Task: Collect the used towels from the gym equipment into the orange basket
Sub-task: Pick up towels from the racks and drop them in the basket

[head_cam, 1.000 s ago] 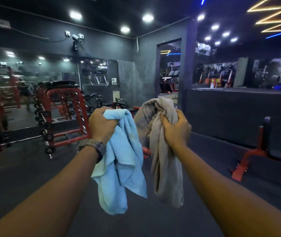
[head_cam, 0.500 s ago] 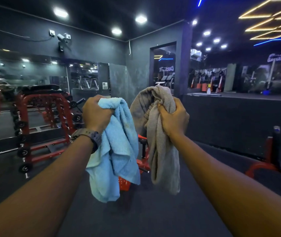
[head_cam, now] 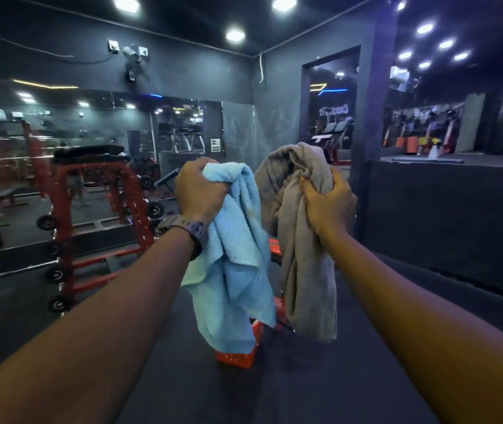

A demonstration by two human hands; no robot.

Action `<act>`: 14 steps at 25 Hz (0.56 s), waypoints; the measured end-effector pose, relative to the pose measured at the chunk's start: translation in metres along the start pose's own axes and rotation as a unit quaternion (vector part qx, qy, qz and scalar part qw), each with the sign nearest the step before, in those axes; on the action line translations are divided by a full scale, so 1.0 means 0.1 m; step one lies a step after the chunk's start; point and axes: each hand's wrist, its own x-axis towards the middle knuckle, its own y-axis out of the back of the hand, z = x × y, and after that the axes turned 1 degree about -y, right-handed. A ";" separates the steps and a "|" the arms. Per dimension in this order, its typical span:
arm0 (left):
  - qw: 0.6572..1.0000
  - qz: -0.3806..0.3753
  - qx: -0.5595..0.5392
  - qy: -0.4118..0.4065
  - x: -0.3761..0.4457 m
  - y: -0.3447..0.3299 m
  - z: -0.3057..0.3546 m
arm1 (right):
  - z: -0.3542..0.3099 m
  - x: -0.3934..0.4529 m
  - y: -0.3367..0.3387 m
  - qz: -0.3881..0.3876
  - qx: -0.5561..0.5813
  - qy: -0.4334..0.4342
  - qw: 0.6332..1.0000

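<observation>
My left hand [head_cam: 199, 191] is closed around the top of a light blue towel [head_cam: 234, 270], which hangs down in front of me. My right hand [head_cam: 328, 201] grips a bunched beige towel [head_cam: 305, 270] that also hangs loose. Both arms are stretched forward at chest height, the towels side by side. Below and behind the blue towel, on the dark floor, stands the orange basket [head_cam: 238, 356]; only its lower corner and part of its rim show, the rest is hidden by the towels.
A red dumbbell rack [head_cam: 97, 228] stands at the left before a wall mirror. A red bench frame [head_cam: 274, 246] shows between the towels. A dark low wall [head_cam: 446, 221] runs along the right. Dark rubber floor [head_cam: 290, 393] lies ahead.
The view has moved forward and tilted down. The orange basket has come into sight beneath the towels and is nearer. Both hands keep the same grip.
</observation>
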 end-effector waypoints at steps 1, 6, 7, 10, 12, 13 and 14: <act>1.000 0.003 0.003 0.006 0.13 -0.18 -0.16 | 0.18 0.13 -0.20 -0.004 0.000 -0.006 1.000; 0.999 -0.005 0.018 0.036 0.66 -1.02 -1.02 | 0.99 0.61 -1.13 -0.028 -0.011 -0.035 0.999; 0.999 -0.005 0.016 0.038 0.76 -1.18 -1.23 | 1.17 0.69 -1.34 -0.035 -0.014 -0.036 0.999; 0.999 0.004 0.012 0.053 1.09 -1.65 -1.89 | 1.66 0.95 -2.00 -0.052 -0.020 -0.035 0.998; 0.997 0.001 0.009 0.076 1.28 -1.93 -2.24 | 1.91 1.12 -2.36 -0.059 -0.021 -0.040 0.997; 0.996 -0.003 0.009 0.084 1.39 -2.08 -2.43 | 2.05 1.20 -2.56 -0.064 -0.019 -0.041 0.997; 0.996 -0.006 0.010 0.090 1.51 -2.24 -2.62 | 2.19 1.30 -2.75 -0.067 -0.016 -0.043 0.997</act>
